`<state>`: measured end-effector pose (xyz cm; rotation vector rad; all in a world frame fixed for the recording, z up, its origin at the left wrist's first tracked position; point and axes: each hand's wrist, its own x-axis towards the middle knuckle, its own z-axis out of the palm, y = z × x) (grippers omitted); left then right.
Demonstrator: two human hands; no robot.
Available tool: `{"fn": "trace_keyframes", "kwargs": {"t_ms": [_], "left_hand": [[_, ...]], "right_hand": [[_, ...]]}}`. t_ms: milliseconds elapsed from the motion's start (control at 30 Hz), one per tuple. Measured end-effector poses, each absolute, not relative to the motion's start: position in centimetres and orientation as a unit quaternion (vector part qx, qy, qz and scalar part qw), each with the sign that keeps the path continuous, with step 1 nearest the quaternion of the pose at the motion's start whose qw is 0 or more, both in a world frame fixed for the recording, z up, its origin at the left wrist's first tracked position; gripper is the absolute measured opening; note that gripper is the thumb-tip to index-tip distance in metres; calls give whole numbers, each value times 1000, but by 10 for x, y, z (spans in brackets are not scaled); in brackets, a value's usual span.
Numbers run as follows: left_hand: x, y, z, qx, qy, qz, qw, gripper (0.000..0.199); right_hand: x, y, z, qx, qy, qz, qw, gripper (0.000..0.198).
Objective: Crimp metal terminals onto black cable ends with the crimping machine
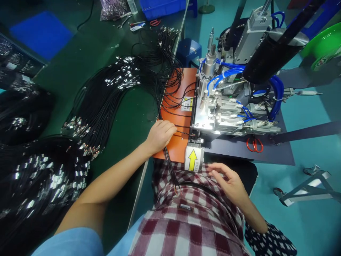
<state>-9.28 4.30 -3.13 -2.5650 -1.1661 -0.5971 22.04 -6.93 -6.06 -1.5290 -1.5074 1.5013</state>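
Left hand (pixel 161 136): gripping cables (pixel 167 160), fingers curling around jackets. Cables: hanging past near edge of orange plate (pixel 174 151), fine wire ends lying over checked cloth (pixel 186 231). Right hand (pixel 226 179): hovering beside arrow block (pixel 194 159), fingers loosely parting, apparently holding nothing. Handling (judging by look): cables probably being light, limp, slightly slick; wire ends likely being fragile. Hold point: jackets, keeping fingers off ends.

Left hand (pixel 161 135): closed on black cables (pixel 167 160), over the orange plate (pixel 176 151).
Right hand (pixel 231 182): half open, near the arrow block (pixel 194 160).
Machine (pixel 210 115): right of the plate.
Table (pixel 126 122): left, bearing cable bundles (pixel 102 96).
Scissors (pixel 254 146): near right.
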Motion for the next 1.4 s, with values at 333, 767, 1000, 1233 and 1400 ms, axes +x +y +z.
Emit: {"fn": "trace_keyframes", "kwargs": {"t_ms": [333, 767, 1000, 1233, 1400], "left_hand": [[-106, 34, -29, -860, -426, -278, 34, 17], [-109, -27, -7, -854, -414, -280, -144, 14], [-79, -64, -13, -841, -399, -244, -273, 15], [-78, -54, -14, -842, -414, -224, -264, 14], [-73, -48, -12, -848, -410, -202, -270, 15]], "right_hand": [[218, -68, -60, -557, -565, 558, 245, 28], [222, -67, -56, -558, -565, 544, 273, 26], [225, -62, -54, -564, -568, 528, 284, 26], [233, -56, -60, -562, -557, 543, 281, 32], [246, -49, -67, -557, -575, 524, 290, 31]]}}
